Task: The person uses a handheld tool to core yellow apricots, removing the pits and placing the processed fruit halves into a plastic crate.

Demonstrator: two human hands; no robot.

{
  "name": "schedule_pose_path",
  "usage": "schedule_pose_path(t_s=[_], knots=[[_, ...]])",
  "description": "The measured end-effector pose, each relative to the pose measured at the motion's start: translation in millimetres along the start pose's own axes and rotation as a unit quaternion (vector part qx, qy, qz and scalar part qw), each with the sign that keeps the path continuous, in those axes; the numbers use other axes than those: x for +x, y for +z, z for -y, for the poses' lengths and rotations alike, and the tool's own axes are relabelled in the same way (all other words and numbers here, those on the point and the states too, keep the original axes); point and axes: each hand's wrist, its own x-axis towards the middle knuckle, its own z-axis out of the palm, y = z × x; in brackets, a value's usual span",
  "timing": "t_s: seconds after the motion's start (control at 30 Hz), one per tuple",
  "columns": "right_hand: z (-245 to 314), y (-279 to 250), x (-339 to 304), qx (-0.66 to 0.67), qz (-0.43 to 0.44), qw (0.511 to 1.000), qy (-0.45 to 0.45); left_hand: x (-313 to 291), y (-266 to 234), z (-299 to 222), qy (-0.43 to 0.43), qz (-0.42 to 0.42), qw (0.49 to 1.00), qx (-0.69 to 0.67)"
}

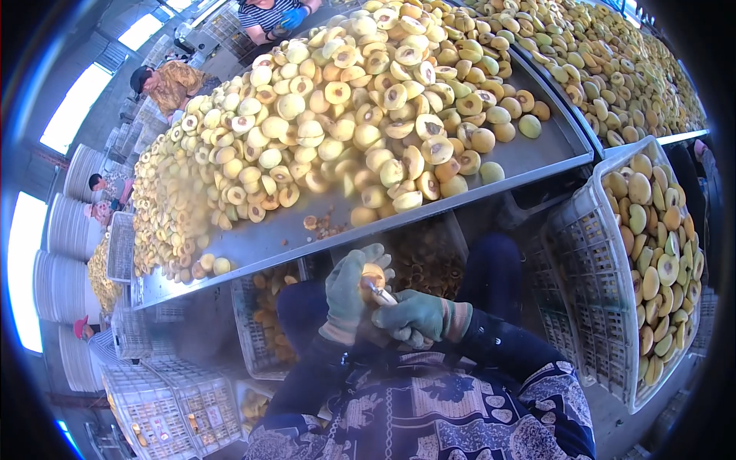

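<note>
My left hand (344, 297), in a grey-green glove, is closed round a yellow peach half (373, 273), with its cut side toward my right hand. A small pitting knife (383, 296) is gripped in my gloved right hand (418, 317), and its metal end meets the fruit. How far the blade goes in, I cannot tell. Both hands are above my lap, just in front of the metal table's edge (452, 204). On that table lies a big heap of halved peaches (322, 115), many with a brown stone hollow showing. Small brown scraps (326, 226) lie near the table's edge.
A pale plastic crate (571, 253) full of peach halves stands at my right. Another crate (249, 326) with fruit is low at my left, partly under the table. Stacked crates (172, 402) stand farther left. Several people work beyond the heap and along the left side.
</note>
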Motion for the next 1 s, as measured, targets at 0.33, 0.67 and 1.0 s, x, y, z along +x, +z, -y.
schedule_pose_path(t_s=[0.33, 0.67, 1.0], knots=[[-7.0, 0.5, -1.4, -0.531, -0.282, 0.794, -0.094, -5.5, -2.2, -5.7, -0.004, 0.09, 0.994, 0.055], [-8.1, 12.2, -4.2, -0.448, -0.22, 0.867, 0.003, -12.2, -3.7, 13.0, 0.011, 0.022, 1.0, 0.002], [-13.4, -2.7, -2.1, -0.107, -0.077, 0.99, 0.046, -9.6, -4.5, 16.9, 0.065, 0.03, 0.997, 0.024]])
